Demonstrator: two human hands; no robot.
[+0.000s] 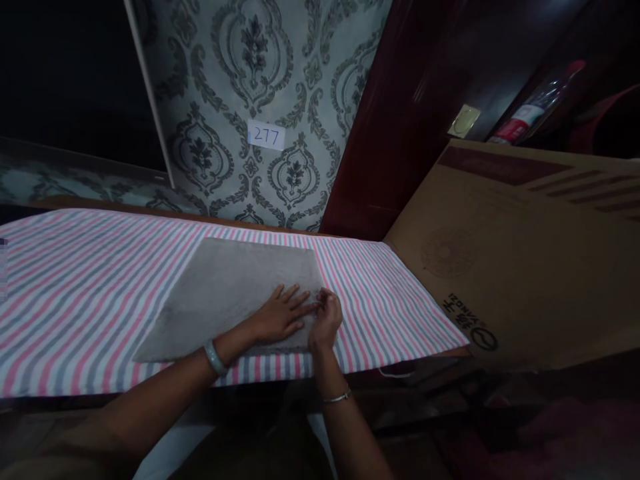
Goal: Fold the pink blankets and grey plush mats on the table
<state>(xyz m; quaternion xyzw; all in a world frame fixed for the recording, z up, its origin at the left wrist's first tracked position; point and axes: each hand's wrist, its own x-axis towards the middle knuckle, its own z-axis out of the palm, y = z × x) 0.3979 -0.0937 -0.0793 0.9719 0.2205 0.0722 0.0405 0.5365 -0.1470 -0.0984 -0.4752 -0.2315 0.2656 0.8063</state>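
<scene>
A flat grey cloth (240,280), roughly rectangular, lies spread on a pink, grey and white striped cover (90,287). My left hand (280,316) rests palm down on the cloth near its right side, fingers spread, with a pale bangle on the wrist. Just beside it, my right hand (327,321) is at the cloth's right edge. Its fingers are curled inward around that edge, though the exact grip is partly hidden. A thin silver bracelet circles the right wrist.
A large cardboard box (500,267) stands against the right end of the covered table. Behind it are a plastic bottle (530,113) and a dark red cabinet panel (385,120). A dark screen (75,87) is at upper left, and a paper marked 277 (267,135) is on the wall.
</scene>
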